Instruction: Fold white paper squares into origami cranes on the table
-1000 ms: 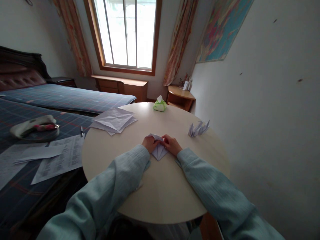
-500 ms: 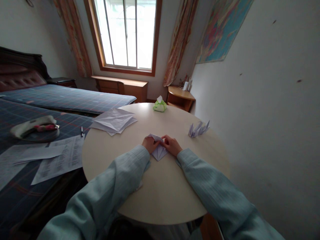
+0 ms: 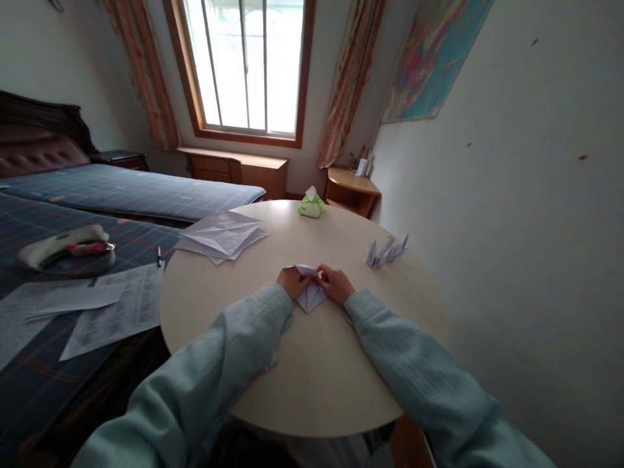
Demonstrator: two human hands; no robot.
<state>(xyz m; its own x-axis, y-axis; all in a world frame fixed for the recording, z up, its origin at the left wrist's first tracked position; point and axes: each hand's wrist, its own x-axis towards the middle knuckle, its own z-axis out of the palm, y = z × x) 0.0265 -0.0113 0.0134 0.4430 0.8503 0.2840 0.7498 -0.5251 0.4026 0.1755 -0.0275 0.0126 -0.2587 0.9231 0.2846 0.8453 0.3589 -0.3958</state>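
Pinching the folded paper (image 3: 310, 294) from both sides, I am pressing it onto the round table (image 3: 322, 377) with my left hand (image 3: 291, 281) and right hand (image 3: 335, 283).

round beige table (image 3: 312, 383) has a half-folded white paper (image 3: 311, 294) flat on it right under the fingers (image 3: 319, 272), a loose stack of creased sheets (image 3: 221, 235) off to their far left, a green tissue pack (image 3: 311, 205) well beyond them, and some finished folded paper figures (image 3: 387, 252) out to their right. the bed (image 3: 43, 364) further left of the fingers carries printed pages (image 3: 114, 311), a pen (image 3: 159, 255) and a pouch (image 3: 65, 246).
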